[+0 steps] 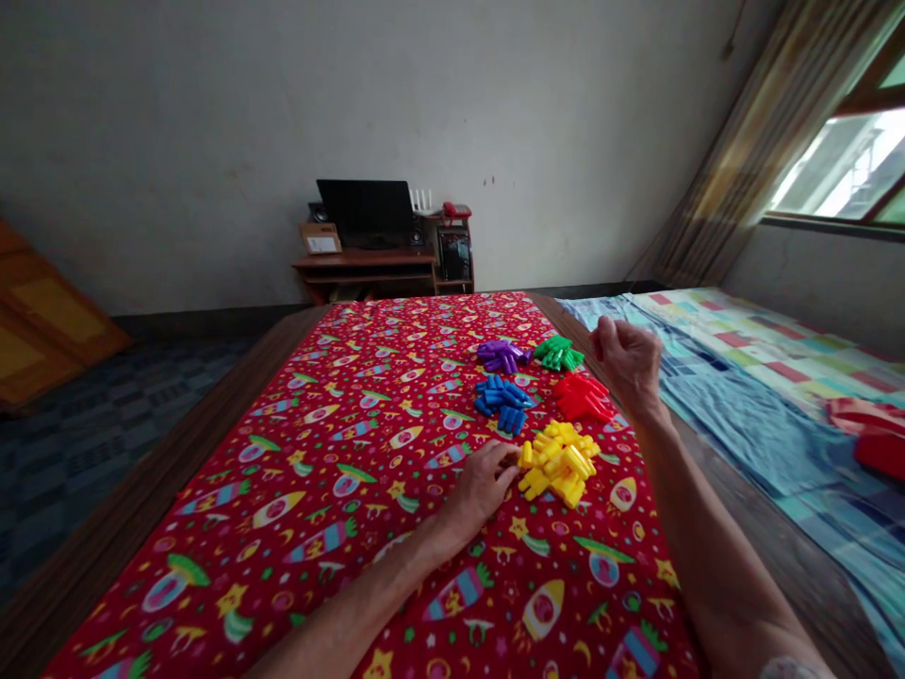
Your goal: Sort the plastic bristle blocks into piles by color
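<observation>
Item, yellow pieces (562,462): a heaped pile on the right half of the desk (410,405), nearest me of five colour groups. I find it directly right of my left hand and, in the head view, below and left of my right hand.

Item, left hand (486,479): low over the patterned red cloth, fingers partly curled, tips at the pile's left edge beside an upright yellow piece. I cannot tell whether they grip it.

Item, right hand (632,360): raised near the desk's right edge, well apart from the left, folded into a fist. I cannot tell whether anything is inside.

Item, red pieces (584,398): loose pile just beyond the yellow, below and left of my right hand.

Item, blue pieces (501,403): left of the red, beyond my left hand's fingertips.

Item, purple pieces (501,356): behind the blue.

Item, green pieces (558,354): right of the purple, left of my right fist.
</observation>
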Tool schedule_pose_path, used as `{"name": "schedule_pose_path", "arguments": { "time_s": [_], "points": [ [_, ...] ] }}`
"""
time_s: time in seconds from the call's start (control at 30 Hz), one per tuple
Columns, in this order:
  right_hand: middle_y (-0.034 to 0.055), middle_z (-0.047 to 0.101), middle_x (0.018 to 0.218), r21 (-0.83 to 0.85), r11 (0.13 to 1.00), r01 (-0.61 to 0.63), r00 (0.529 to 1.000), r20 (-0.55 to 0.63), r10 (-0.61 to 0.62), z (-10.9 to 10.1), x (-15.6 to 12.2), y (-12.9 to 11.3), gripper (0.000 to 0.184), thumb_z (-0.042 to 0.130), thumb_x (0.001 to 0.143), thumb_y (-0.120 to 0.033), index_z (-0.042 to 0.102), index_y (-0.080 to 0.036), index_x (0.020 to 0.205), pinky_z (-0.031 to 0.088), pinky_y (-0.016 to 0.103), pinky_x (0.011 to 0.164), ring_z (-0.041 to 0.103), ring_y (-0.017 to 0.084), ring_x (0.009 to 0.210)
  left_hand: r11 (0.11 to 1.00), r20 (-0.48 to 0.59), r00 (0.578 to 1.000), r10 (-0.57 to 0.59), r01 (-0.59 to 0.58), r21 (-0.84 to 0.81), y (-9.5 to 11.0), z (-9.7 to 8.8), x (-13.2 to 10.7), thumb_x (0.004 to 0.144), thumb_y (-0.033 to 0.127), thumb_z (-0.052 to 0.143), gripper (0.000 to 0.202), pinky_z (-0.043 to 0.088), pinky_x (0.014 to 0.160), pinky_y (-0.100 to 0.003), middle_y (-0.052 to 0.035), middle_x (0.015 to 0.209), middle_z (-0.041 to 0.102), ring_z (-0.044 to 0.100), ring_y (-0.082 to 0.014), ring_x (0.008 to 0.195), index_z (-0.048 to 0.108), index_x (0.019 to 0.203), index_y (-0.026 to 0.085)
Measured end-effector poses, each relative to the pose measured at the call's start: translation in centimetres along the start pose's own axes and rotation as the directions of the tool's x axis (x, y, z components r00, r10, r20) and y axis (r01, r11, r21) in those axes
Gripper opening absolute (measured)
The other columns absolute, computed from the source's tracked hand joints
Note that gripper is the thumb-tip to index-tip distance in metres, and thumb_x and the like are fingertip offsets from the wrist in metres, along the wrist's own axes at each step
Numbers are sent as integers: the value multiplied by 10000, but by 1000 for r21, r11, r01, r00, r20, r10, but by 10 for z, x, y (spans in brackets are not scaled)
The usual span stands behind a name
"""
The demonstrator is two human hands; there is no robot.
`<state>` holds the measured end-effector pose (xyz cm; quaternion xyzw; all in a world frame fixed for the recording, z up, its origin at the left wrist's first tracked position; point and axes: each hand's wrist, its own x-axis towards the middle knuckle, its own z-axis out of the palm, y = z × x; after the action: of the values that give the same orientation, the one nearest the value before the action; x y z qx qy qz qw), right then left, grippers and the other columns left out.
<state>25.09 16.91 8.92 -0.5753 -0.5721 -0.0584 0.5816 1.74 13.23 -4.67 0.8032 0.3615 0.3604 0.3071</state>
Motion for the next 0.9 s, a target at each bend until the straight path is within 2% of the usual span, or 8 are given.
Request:
{"name": "schedule_pose_path", "arguments": {
  "time_s": [0.17,0.3,0.37,0.5,0.57,0.6,0.7,0.9],
  "points": [
    [-25,477,472,147,989,-27,994,109,11,9,-11,-23,526,459,902,-548,540,-164,552,315,216,475,409,78,442,994,27,995,101,-102,35,1,-12,-1,811,69,524,273,568,778,-302,-53,992,693,670,-184,905,634,1020,207],
    [-41,408,497,300,952,-67,920,388,-58,22,-48,-66,517,407,936,-525,476,-171,565,232,208,444,335,64,454,960,-52,985,163,-146,240,-13,-55,-3,863,129,451,278,559,825,-327,-61,1018,705,671,-200,947,644,1040,219],
    [-51,378,517,329,944,-9,803,565,-189,32,-76,-87,488,392,962,-456,445,-171,569,210,209,462,305,56,472,927,-81,986,145,-107,360,-29,-86,-6,878,173,429,258,554,824,-333,-62,962,717,681,-207,902,664,977,210],
    [-46,462,584,397,886,240,462,756,-464,58,-131,-105,310,424,962,-287,506,-171,687,232,219,506,330,62,505,836,-178,984,18,83,542,-67,-144,-23,876,252,394,297,543,819,-349,-95,967,721,686,-235,886,677,930,183],
    [-22,532,647,390,841,376,346,782,-518,72,-151,-99,229,441,950,-272,540,-176,768,240,236,519,367,79,532,816,-272,962,-29,180,550,-82,-164,-32,849,282,387,310,545,810,-341,-101,947,726,690,-239,863,678,875,179],
    [-6,558,681,372,821,434,314,792,-524,77,-158,-94,216,440,951,-280,550,-176,797,243,243,523,389,89,550,814,-307,950,-60,225,536,-87,-171,-35,837,294,391,310,550,788,-328,-96,927,730,694,-233,834,678,863,180],
    [29,601,776,310,795,521,307,801,-514,90,-173,-77,241,410,972,-320,567,-176,860,264,251,542,463,112,619,815,-350,928,-123,296,498,-96,-179,-39,813,313,405,301,558,712,-286,-68,876,735,696,-207,744,677,854,191],
    [20,621,831,317,784,533,328,778,-537,94,-179,-67,255,384,988,-344,567,-192,897,285,255,549,517,120,681,810,-331,943,-29,216,545,-99,-174,-39,816,330,401,303,551,760,-301,-79,897,720,688,-216,808,677,813,205]
  ]
}}
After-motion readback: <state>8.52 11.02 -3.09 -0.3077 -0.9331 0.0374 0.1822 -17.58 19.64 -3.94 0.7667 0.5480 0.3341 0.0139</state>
